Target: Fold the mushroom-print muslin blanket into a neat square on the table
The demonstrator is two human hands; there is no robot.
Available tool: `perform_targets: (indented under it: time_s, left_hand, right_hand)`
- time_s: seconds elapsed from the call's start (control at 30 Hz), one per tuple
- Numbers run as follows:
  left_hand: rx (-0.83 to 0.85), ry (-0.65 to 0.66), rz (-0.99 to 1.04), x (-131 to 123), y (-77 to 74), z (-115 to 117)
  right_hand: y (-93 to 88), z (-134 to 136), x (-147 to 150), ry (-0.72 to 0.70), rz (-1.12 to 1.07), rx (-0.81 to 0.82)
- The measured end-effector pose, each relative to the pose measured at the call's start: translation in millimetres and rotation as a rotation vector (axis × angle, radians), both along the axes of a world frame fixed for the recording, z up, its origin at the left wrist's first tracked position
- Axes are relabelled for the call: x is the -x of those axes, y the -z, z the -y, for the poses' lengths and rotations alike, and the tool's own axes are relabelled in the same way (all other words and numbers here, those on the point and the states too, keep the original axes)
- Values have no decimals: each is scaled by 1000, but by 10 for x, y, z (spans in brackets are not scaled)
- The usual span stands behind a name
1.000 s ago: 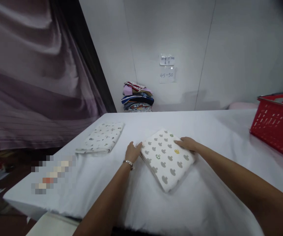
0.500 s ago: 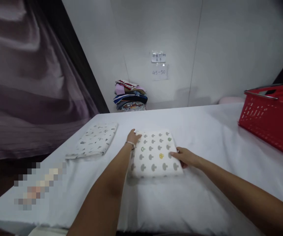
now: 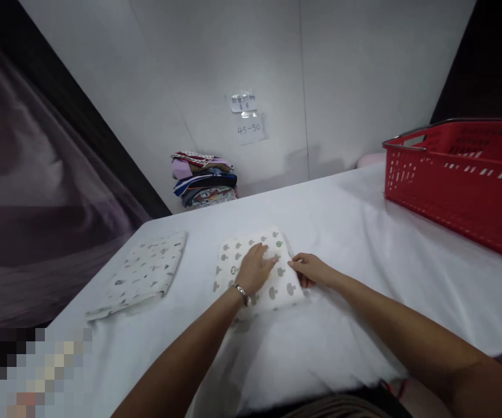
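Observation:
A folded white cloth with grey mushroom prints [image 3: 272,290] lies flat on the white-covered table [image 3: 333,226] in front of me. My left hand [image 3: 255,270] rests on top of it, palm down with the fingers stretched out; a bracelet circles that wrist. At the cloth's right edge is my right hand [image 3: 309,270], its thumb and fingers closed at the border. Whether a bit of fabric is pinched there is hard to see. Another folded white cloth with small dark prints [image 3: 146,270] lies to the left, apart from both hands.
A red plastic basket [image 3: 455,186] with a metal handle stands at the right. Beyond the far edge sits a stack of folded clothes [image 3: 205,180] against the wall. Paper signs [image 3: 248,126] hang above it. A shiny curtain [image 3: 37,203] drapes along the left.
My left hand has moved from the cloth's far left corner onto its middle. My right hand stays at the right edge. The view has turned right, showing more of the basket.

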State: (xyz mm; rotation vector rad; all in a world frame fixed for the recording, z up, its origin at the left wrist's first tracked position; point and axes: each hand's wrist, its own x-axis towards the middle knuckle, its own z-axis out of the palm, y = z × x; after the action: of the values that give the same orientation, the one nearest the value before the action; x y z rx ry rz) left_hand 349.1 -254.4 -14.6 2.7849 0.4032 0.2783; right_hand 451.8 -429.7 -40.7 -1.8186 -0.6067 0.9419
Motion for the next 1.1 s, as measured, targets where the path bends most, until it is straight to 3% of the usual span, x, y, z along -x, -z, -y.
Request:
perform_targets:
  time_s: [0.13, 0.3, 0.4, 0.63, 0.93, 1.1]
  left_hand:
    - [-20, -42, -120, -209, 32, 152]
    - [-74, -145, -224, -571, 163, 16]
    - [-100, -159, -228, -650, 255, -35]
    - [-133, -176, -191, -733, 202, -120]
    - [-132, -205, -163, -1139, 157, -323]
    - [-120, -182, -230, -1340, 101, -398]
  right_hand:
    - [-29, 58, 95, -22, 159, -11]
    - [-101, 115, 225, -121, 480, 64]
    - [-144, 144, 283, -175, 544, 99]
    - [-201, 245, 304, -247, 470, 128]
    - [-191, 284, 284, -263, 417, 115]
    - [-155, 278, 259, -303, 200, 92]
